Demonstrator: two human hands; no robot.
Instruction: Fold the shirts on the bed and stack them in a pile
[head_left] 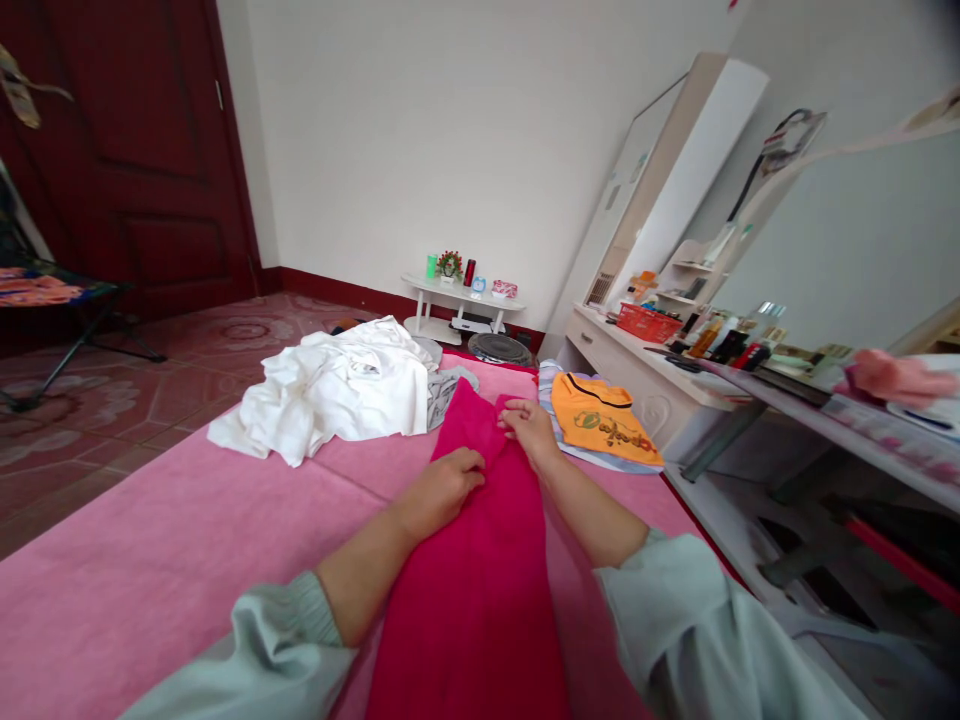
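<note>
A long strip of magenta cloth, apparently a folded garment (480,580), stretches away from me over the pink bedspread (247,540). My left hand (444,485) lies near its left edge, fingers curled and pinching the fabric. Slightly farther off, my right hand (531,430) has its fingertips closed on the upper right corner. Creases run through the cloth between the two hands. Beyond my left hand is a loose heap of white clothing (360,385), with a crumpled grey garment (444,395) beside it. Right of my right hand rests a folded orange shirt (604,415) with printed lettering.
A white dresser (622,365) with a red basket (649,322) and several bottles lines the right side. Past the bed's far end stand a round dark stool (500,348) and a low white shelf (457,290). A folding chair (82,300) is at the left, near a dark red door (127,150).
</note>
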